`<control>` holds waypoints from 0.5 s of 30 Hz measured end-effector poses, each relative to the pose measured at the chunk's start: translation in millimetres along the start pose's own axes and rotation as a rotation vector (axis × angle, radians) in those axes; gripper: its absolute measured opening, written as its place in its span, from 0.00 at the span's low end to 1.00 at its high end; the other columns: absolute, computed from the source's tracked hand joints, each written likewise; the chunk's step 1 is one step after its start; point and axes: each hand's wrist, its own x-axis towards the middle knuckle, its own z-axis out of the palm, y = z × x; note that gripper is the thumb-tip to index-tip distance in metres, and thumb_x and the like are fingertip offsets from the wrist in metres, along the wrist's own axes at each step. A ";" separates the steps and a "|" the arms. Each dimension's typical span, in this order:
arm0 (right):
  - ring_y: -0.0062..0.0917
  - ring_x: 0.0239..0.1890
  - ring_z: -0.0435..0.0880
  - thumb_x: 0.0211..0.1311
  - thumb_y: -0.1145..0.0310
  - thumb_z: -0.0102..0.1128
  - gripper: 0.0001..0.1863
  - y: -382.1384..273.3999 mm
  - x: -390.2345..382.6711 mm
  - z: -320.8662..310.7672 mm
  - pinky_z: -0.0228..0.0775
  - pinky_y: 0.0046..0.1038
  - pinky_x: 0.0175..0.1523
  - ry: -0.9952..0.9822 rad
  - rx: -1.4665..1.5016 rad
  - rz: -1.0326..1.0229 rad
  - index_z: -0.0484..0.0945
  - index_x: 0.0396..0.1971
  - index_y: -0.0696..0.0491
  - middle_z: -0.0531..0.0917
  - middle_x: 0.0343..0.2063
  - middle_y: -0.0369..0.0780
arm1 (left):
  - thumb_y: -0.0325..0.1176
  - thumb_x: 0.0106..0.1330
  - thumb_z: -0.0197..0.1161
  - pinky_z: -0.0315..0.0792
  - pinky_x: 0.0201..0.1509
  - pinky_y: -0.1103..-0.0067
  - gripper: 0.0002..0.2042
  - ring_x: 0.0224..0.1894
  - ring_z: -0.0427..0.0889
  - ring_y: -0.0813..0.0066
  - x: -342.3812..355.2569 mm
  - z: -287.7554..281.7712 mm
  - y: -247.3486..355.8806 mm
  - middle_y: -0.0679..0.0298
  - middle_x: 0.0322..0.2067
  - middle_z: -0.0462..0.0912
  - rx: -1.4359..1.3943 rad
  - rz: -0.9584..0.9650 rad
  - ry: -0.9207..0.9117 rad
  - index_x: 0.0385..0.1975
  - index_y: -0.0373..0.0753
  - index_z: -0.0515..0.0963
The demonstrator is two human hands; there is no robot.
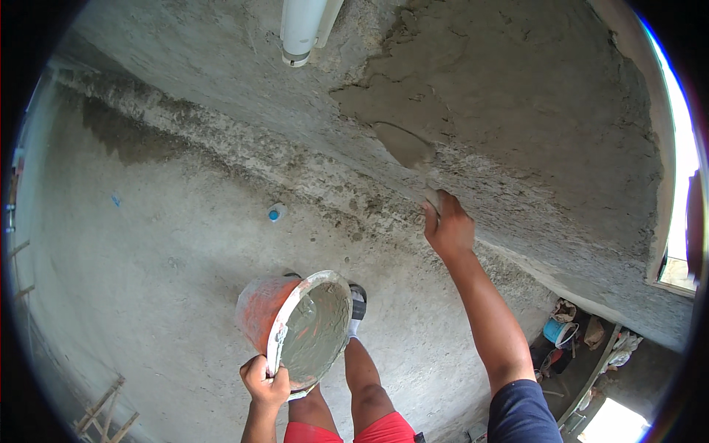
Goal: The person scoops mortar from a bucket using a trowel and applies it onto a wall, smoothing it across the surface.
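Observation:
My left hand (266, 381) is closed on the rim of a bucket (267, 306), orange-red with a whitish crust, tilted so its mouth faces me. Wet grey mortar (316, 332) lies inside it. With my right arm stretched forward, my right hand (450, 230) grips the handle of a trowel. The trowel's blade (402, 145), coated in mortar, is against the wall at the lower edge of a darker, fresh mortar patch (509, 88). Below that patch the wall (532, 199) is rough and paler.
A white tube lamp (301, 33) is fixed to the wall above. On the concrete floor (185, 244) a clear bottle with a blue cap (274, 215) lies near the wall's base. At right are a window opening (676, 148) and a blue pail (555, 332) among clutter. Wooden pieces (103, 413) stand at lower left.

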 end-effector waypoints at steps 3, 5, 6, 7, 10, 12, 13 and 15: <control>0.46 0.31 0.86 0.66 0.61 0.62 0.19 -0.1 3.6 -23.4 0.79 0.42 0.31 0.128 0.097 -0.024 0.74 0.51 0.54 0.83 0.36 0.46 | 0.20 0.45 0.57 0.58 0.17 0.70 0.11 0.10 0.66 0.60 -3.3 -2.6 -3.1 0.58 0.10 0.64 0.012 -0.006 0.005 0.13 0.38 0.59; 0.46 0.31 0.85 0.65 0.62 0.63 0.19 2.8 9.6 -38.6 0.79 0.42 0.31 0.198 0.128 -0.032 0.74 0.51 0.55 0.83 0.36 0.47 | 0.21 0.47 0.60 0.53 0.19 0.70 0.13 0.11 0.61 0.66 -6.8 -0.4 -6.9 0.62 0.10 0.62 -0.012 -0.002 0.018 0.15 0.39 0.59; 0.47 0.31 0.85 0.65 0.63 0.64 0.19 7.0 13.7 -42.5 0.79 0.43 0.32 0.222 0.099 -0.021 0.74 0.52 0.55 0.83 0.35 0.47 | 0.21 0.47 0.60 0.53 0.19 0.70 0.13 0.11 0.61 0.66 -5.8 1.5 -5.4 0.62 0.10 0.62 -0.018 0.000 0.016 0.15 0.39 0.59; 0.48 0.31 0.85 0.64 0.65 0.64 0.19 11.8 15.6 -45.2 0.78 0.44 0.32 0.246 0.071 -0.011 0.74 0.52 0.56 0.83 0.35 0.48 | 0.20 0.46 0.58 0.55 0.18 0.70 0.12 0.10 0.63 0.63 -4.3 2.2 -2.8 0.59 0.10 0.63 -0.006 -0.002 0.008 0.14 0.38 0.59; 0.50 0.32 0.84 0.64 0.66 0.64 0.20 41.8 -13.1 -33.0 0.78 0.44 0.33 0.241 0.035 0.017 0.73 0.52 0.58 0.83 0.34 0.50 | 0.20 0.45 0.57 0.58 0.17 0.69 0.11 0.10 0.66 0.59 -4.7 3.6 -1.7 0.57 0.10 0.64 0.002 -0.001 -0.005 0.13 0.37 0.59; 0.50 0.32 0.84 0.64 0.67 0.63 0.19 59.6 -47.4 -23.8 0.78 0.44 0.33 0.200 0.043 0.069 0.73 0.52 0.59 0.83 0.35 0.51 | 0.20 0.45 0.57 0.58 0.17 0.69 0.11 0.10 0.66 0.59 -2.3 3.0 -2.5 0.57 0.10 0.64 0.003 0.002 -0.001 0.13 0.37 0.60; 0.51 0.33 0.84 0.64 0.68 0.63 0.19 63.9 -62.4 -23.7 0.78 0.44 0.34 0.153 0.049 0.120 0.73 0.52 0.59 0.83 0.35 0.52 | 0.20 0.45 0.57 0.58 0.17 0.70 0.11 0.10 0.66 0.59 -1.2 3.3 0.5 0.57 0.10 0.64 -0.023 0.001 -0.004 0.13 0.37 0.60; 0.52 0.33 0.84 0.64 0.68 0.62 0.19 59.6 -80.7 -29.2 0.78 0.44 0.35 0.123 0.106 0.123 0.73 0.52 0.60 0.83 0.35 0.53 | 0.20 0.45 0.56 0.58 0.17 0.70 0.11 0.10 0.66 0.59 -3.2 3.1 1.2 0.57 0.10 0.64 -0.043 -0.004 -0.001 0.13 0.37 0.60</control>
